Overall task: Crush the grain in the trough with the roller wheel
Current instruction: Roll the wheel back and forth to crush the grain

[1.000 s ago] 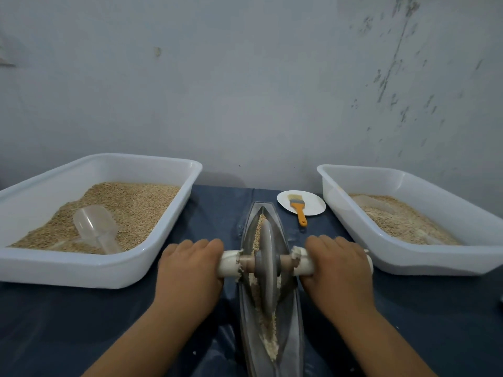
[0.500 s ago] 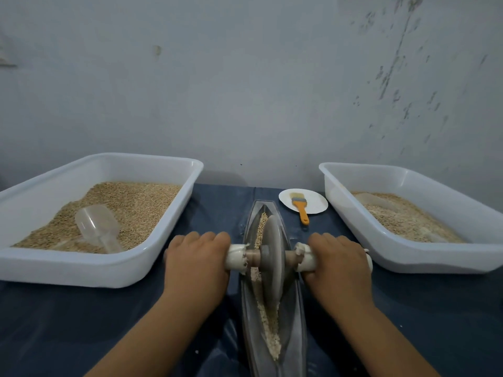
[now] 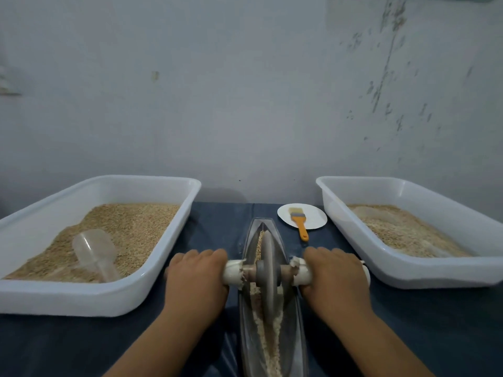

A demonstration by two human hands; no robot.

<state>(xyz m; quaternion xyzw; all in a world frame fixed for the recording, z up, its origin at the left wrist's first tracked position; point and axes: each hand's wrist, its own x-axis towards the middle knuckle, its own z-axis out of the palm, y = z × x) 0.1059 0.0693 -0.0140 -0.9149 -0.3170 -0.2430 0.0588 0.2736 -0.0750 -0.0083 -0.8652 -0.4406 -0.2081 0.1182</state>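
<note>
A narrow boat-shaped metal trough lies lengthwise in front of me on the dark blue table. Pale crushed grain lines its groove. A grey roller wheel stands upright in the trough near its far half, on an axle with white handles at both sides. My left hand is closed around the left handle. My right hand grips the right handle. The fingers hide most of both handles.
A white tub of whole grain with a clear plastic scoop sits at the left. A second white tub with paler grain is at the right. A small white plate carries an orange-handled brush behind the trough. A wall rises close behind.
Both hands have pushed the roller wheel away from me along the trough, leaving more crushed grain exposed in the near half.
</note>
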